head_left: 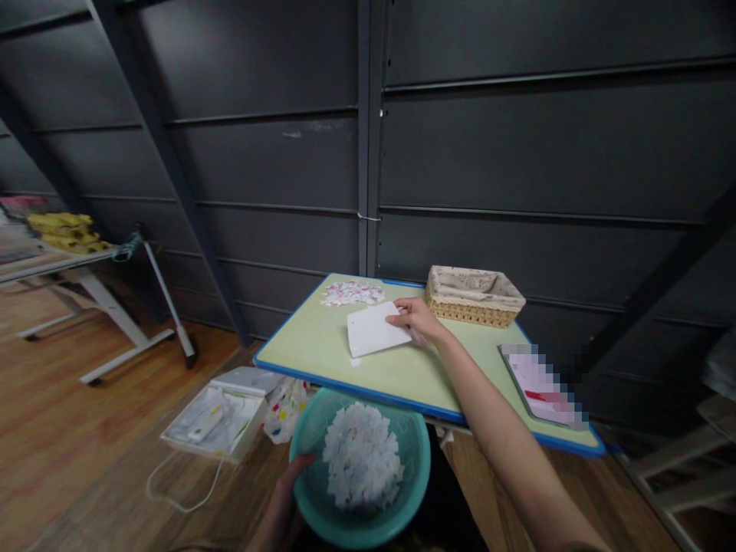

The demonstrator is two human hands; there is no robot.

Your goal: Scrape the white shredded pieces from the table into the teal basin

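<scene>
My right hand [415,318] grips a flat white sheet [373,330], stiff like a card or scraper, by its right edge just over the tabletop. One small white scrap [355,361] lies by the sheet's near edge. With my left hand [294,475] I hold the rim of a teal plastic basket [422,460] below the table's front edge. White paper scraps [363,456] are heaped inside it. Beyond the sheet, a flat patch of printed paper scraps [352,292] is spread at the table's far left.
A blue-edged table [310,330] carries a lined wicker basket [474,297] at the back right and a tablet-like device [543,387], partly pixelated, at the right. An open white box [212,422] with a cord sits on the floor at left. A dark panelled wall [276,161] stands behind.
</scene>
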